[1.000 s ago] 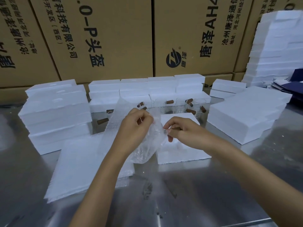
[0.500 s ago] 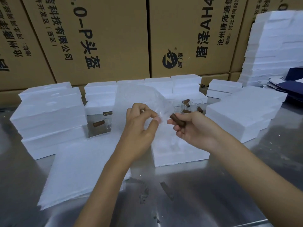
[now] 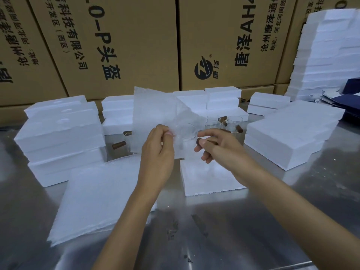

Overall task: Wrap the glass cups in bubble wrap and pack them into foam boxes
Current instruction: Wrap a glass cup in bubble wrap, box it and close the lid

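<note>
The left hand (image 3: 157, 151) pinches a cloudy bubble wrap sheet (image 3: 153, 117), held upright. The right hand (image 3: 216, 147) grips the clear glass cup's (image 3: 188, 131) brown handle (image 3: 206, 141).

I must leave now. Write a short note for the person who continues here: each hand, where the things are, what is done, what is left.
Left hand: pinches the bubble wrap, held up over the table.
Right hand: holds a glass cup by its brown handle, against the wrap.
More cups wait behind the hands; one more stands at the left. A foam box lies under the hands, foam stacks around it.
Done: cup picked up, wrap lifted.
Left: finish wrapping this cup, pack it, then the others.
</note>
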`<state>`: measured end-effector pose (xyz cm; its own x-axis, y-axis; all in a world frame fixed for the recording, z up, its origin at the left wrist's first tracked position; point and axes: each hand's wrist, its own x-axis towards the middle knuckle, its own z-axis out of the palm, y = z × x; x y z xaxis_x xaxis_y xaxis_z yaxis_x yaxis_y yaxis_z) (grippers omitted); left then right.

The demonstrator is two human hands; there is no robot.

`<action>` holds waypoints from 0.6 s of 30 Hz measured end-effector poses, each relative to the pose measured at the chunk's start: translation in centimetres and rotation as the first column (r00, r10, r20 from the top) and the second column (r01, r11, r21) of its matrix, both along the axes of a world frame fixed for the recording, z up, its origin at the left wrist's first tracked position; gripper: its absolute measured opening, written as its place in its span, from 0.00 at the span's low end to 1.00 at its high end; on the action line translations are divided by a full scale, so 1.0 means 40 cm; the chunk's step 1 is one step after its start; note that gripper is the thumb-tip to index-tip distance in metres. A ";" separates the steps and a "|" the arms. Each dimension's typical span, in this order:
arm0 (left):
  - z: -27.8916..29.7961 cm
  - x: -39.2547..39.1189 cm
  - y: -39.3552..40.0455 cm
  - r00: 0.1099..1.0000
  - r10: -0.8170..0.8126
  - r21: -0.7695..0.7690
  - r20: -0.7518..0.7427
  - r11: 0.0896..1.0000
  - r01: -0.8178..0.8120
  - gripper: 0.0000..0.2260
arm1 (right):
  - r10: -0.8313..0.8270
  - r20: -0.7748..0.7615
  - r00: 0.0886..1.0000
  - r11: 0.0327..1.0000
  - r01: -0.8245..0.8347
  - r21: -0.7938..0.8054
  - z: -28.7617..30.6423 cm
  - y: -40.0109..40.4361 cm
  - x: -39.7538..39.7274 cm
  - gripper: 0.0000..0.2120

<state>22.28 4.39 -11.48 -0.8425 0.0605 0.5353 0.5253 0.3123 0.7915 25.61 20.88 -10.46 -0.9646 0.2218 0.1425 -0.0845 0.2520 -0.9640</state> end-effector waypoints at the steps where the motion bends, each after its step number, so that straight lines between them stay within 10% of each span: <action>1: 0.003 0.000 0.001 0.999 -0.021 0.039 0.031 0.999 0.020 0.10 | -0.001 -0.026 1.000 0.999 0.002 0.033 -0.007 -0.006 -0.003 0.06; 8: 0.005 0.013 0.011 0.992 -0.051 -0.186 -0.118 0.982 0.028 0.13 | -0.019 -0.123 0.992 0.929 0.062 0.364 -0.037 -0.013 -0.019 0.07; 11: -0.013 0.029 0.021 0.982 -0.143 -0.227 -0.126 0.968 0.112 0.10 | -0.072 -0.055 0.996 0.991 0.078 0.112 -0.032 -0.012 -0.024 0.07; 15: -0.017 0.031 0.027 0.917 -0.294 0.119 0.271 0.955 0.271 0.12 | 0.115 0.041 0.993 0.891 -0.084 -0.447 -0.010 0.008 -0.031 0.07; 18: -0.014 0.034 0.027 0.739 -0.500 0.379 0.451 0.857 0.349 0.14 | 0.205 -0.005 0.979 0.821 -0.175 -0.543 -0.010 0.019 -0.029 0.07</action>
